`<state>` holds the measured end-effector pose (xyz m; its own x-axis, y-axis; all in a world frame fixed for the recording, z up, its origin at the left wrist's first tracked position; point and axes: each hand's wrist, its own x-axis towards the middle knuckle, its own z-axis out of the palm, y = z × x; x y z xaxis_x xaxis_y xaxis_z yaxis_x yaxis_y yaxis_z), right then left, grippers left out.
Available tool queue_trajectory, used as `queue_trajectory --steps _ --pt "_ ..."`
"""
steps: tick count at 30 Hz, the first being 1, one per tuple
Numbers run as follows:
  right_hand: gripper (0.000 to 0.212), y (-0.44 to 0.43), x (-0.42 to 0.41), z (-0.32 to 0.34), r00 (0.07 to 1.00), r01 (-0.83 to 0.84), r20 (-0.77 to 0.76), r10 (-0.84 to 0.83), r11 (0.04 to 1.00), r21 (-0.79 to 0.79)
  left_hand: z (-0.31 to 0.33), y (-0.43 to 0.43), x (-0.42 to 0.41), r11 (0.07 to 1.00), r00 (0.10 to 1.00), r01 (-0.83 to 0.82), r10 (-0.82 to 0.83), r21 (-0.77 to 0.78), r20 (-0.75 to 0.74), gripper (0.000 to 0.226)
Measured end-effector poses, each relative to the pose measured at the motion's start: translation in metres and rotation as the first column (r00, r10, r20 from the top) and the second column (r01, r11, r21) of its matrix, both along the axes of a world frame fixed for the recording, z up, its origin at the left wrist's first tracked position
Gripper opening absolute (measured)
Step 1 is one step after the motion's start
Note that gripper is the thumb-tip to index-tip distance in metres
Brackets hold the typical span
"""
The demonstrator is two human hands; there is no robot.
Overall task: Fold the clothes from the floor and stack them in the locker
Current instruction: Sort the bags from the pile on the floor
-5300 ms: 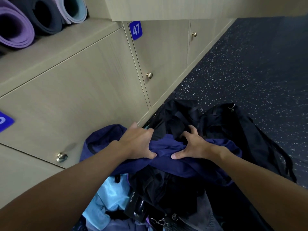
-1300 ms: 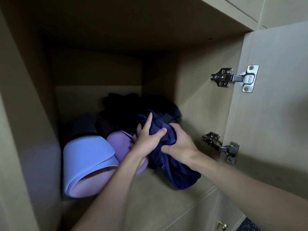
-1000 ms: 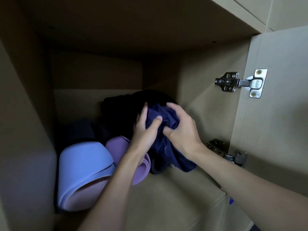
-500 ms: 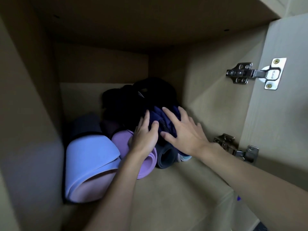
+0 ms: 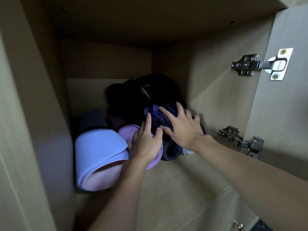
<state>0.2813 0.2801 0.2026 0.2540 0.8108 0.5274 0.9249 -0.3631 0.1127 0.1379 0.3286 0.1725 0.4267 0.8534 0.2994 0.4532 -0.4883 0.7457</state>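
A bunched navy-purple garment (image 5: 155,112) lies inside the open wooden locker (image 5: 175,189), on top of rolled mats and in front of a heap of black clothes (image 5: 146,90). My left hand (image 5: 146,142) has spread fingers that touch the garment's left side and lie over a lilac mat. My right hand (image 5: 181,127) presses flat on the garment from the right, fingers straight. Neither hand grips the cloth.
Rolled yoga mats fill the locker's left and middle: a big light-blue one (image 5: 98,157), a lilac one (image 5: 126,132), a dark grey one (image 5: 173,150). The open door (image 5: 283,105) with two metal hinges (image 5: 260,64) stands at the right. Bare shelf floor lies in front.
The hands carried the navy garment from the floor pile up into the locker, pushed it onto the mats and let go of their grip. Now they press it with flat fingers.
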Motion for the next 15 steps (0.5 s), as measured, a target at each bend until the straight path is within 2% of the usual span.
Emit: queue_trajectory --steps 7,10,15 --pt "0.068 0.028 0.003 0.006 1.000 0.000 -0.029 -0.002 0.997 -0.080 -0.003 -0.004 -0.006 0.998 0.995 -0.045 0.050 0.050 -0.088 0.063" --pt "0.071 0.014 0.005 0.005 0.998 -0.034 -0.051 0.031 0.998 -0.052 -0.002 -0.008 -0.007 0.998 0.989 -0.035 0.041 0.051 -0.141 0.065" --pt "0.076 -0.024 0.002 -0.001 0.999 -0.028 -0.046 0.027 0.999 -0.016 0.006 -0.016 -0.017 0.993 0.991 -0.003 0.018 0.114 -0.134 0.066"
